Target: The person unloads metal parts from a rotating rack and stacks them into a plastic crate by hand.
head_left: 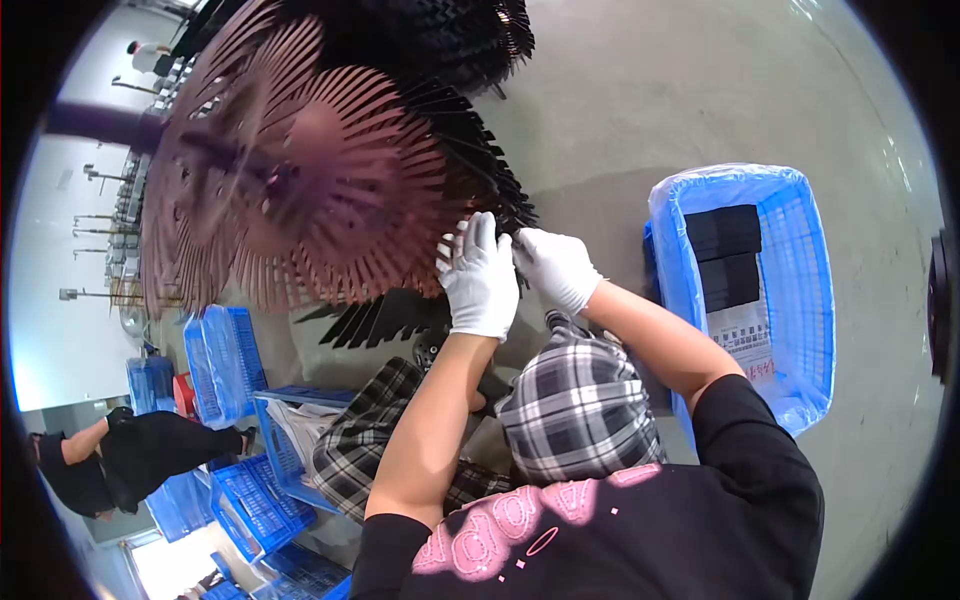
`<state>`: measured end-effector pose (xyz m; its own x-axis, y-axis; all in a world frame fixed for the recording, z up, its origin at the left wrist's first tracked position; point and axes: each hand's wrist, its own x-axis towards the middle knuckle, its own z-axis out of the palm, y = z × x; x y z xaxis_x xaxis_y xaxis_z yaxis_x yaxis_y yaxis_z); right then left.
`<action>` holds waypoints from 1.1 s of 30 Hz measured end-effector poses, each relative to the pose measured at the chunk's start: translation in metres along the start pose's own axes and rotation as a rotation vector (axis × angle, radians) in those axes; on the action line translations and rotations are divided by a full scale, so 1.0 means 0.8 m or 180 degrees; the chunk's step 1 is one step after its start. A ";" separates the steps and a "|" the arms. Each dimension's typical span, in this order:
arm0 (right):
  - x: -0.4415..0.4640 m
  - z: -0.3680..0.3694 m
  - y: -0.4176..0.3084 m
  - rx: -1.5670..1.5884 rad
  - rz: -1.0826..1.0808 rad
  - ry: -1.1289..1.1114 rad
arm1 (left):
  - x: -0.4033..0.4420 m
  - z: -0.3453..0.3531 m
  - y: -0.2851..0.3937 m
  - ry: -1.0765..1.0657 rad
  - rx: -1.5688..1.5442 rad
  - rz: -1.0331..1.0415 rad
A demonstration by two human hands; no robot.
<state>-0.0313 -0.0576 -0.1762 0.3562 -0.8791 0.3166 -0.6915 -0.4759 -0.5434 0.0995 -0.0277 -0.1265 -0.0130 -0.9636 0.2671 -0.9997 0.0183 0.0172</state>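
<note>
My left hand (480,280), in a white glove, is at the right edge of a large round rack (370,190) of reddish-brown flat blades. Its fingers are apart, with the tips against or just in front of the blade ends. Close beside it, my right hand (560,268), also gloved in white, is closed with its fingers curled near the tips of black blades (490,165). What it grips, if anything, is too small to make out. More black blades (375,320) show below the reddish ones.
On the right, a blue basket (820,290) lined with clear plastic holds black folded pieces (725,250) and printed paper. Several blue crates (260,505) stand at the lower left. A person in black (150,460) is beside them. Another dark rack (450,40) is at the top.
</note>
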 end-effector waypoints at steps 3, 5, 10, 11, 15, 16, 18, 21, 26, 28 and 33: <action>0.002 0.000 0.001 -0.0299 -0.0133 0.0047 | 0.025 -0.023 0.010 -0.0945 0.0159 -0.0575; 0.004 0.002 0.003 -0.0332 -0.0164 0.0132 | 0.024 -0.016 0.006 -0.0850 0.0105 -0.0432; 0.007 0.016 0.004 -0.0429 -0.0288 0.0476 | 0.016 -0.005 -0.005 -0.0485 -0.0001 0.0101; 0.009 0.020 0.005 -0.0422 -0.0291 0.0558 | 0.018 -0.005 -0.004 -0.0420 0.0067 0.0227; 0.012 0.029 0.010 -0.0377 -0.0271 0.0779 | 0.024 -0.002 -0.005 -0.0312 0.0226 0.0495; 0.012 0.030 0.010 -0.0366 -0.0254 0.0840 | 0.024 -0.001 -0.005 -0.0317 0.0242 0.0509; 0.009 0.030 0.008 -0.0352 -0.0256 0.0966 | 0.021 -0.001 -0.005 -0.0299 0.0269 0.0512; 0.000 0.025 0.010 -0.0385 -0.0312 0.1012 | 0.019 -0.007 0.000 -0.0321 0.0096 0.0281; -0.030 0.007 0.025 -0.0279 -0.0398 0.0914 | -0.009 -0.023 0.010 0.0045 -0.0247 0.0476; -0.050 -0.007 0.030 -0.0115 -0.0459 0.0719 | -0.033 -0.032 0.013 0.0418 -0.0422 0.0833; -0.072 -0.058 0.018 0.1509 0.0146 0.0901 | -0.070 -0.040 0.005 -0.0315 -0.2134 0.0211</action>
<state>-0.0913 -0.0125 -0.1661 0.1045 -0.8892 0.4454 -0.3205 -0.4540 -0.8313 0.0972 0.0346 -0.1108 -0.1076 -0.9740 0.1993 -0.7677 0.2088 0.6059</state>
